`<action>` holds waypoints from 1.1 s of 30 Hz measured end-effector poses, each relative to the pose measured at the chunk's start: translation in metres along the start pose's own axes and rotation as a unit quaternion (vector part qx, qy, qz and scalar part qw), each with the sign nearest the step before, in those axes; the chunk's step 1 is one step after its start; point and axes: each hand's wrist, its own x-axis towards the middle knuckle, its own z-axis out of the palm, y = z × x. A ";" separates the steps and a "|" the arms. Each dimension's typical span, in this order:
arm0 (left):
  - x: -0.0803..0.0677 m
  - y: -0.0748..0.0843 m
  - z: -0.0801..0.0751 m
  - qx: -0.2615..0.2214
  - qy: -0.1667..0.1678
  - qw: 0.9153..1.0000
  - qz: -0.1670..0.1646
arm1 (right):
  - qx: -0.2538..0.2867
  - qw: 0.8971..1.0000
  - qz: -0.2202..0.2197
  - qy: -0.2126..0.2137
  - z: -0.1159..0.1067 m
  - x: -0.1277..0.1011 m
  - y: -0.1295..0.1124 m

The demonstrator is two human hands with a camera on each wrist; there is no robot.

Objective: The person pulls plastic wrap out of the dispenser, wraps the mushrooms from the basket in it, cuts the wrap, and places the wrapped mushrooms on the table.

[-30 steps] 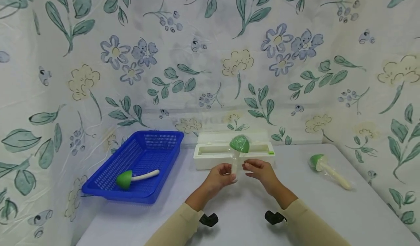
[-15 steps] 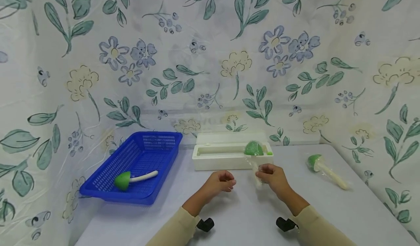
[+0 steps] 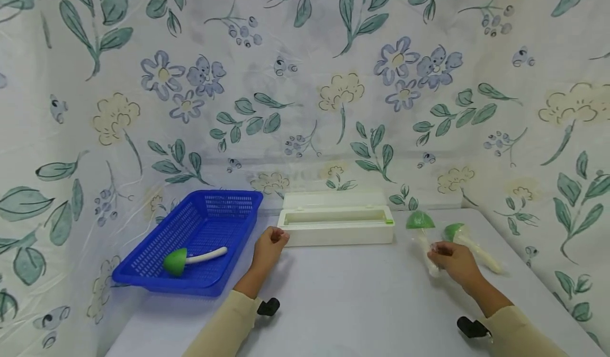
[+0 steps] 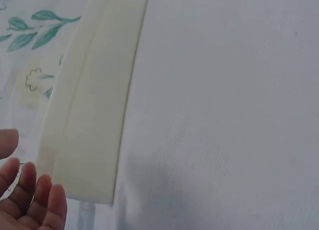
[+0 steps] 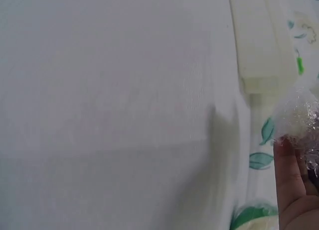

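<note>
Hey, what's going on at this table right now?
A person sits at a grey table wrapping toy mushrooms in cling film. The right hand grips a film-wrapped green-capped mushroom by its stem, close beside another wrapped mushroom lying on the table's right side. The left hand, holding nothing, is at the left end of the white film dispenser. One unwrapped mushroom lies in the blue basket.

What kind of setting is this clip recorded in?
Probably a staged recording booth, not a real kitchen: a floral sheet hangs as backdrop on all sides of a plain grey table, which bears only a blue basket, a white wrap dispenser and toy mushrooms.
</note>
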 end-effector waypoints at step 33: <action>0.007 -0.022 0.006 -0.065 -0.007 0.993 -0.102 | -0.246 0.966 0.049 -0.061 -0.028 0.016 0.021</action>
